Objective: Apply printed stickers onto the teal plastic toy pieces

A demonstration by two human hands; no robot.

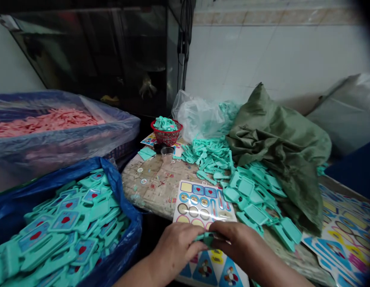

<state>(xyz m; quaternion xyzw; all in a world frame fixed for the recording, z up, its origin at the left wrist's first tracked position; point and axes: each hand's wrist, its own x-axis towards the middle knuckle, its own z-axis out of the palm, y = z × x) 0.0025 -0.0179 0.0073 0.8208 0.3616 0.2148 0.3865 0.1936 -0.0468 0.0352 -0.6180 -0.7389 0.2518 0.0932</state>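
Between my two hands is a small teal plastic piece (207,239), mostly covered by the fingers, so its full shape is hidden. My left hand (180,242) pinches its left side with thumb and fingers. On the other side, my right hand (237,238) has its fingers curled around the piece. Beneath both hands lies a sticker sheet (202,217) with circles, red hearts, thermometers and blue triangles; some sticker spots near its top look peeled off. To the right of the sheet rests a pile of teal plastic pieces with square frames (247,185).
A blue bag (132,223) at left holds teal pieces bearing heart stickers (65,219). Behind it, pink pieces (47,121) fill a lined container. A red basket (167,135), teal strips (208,153), a green sack (280,135) and more sticker sheets (346,239) crowd the table.
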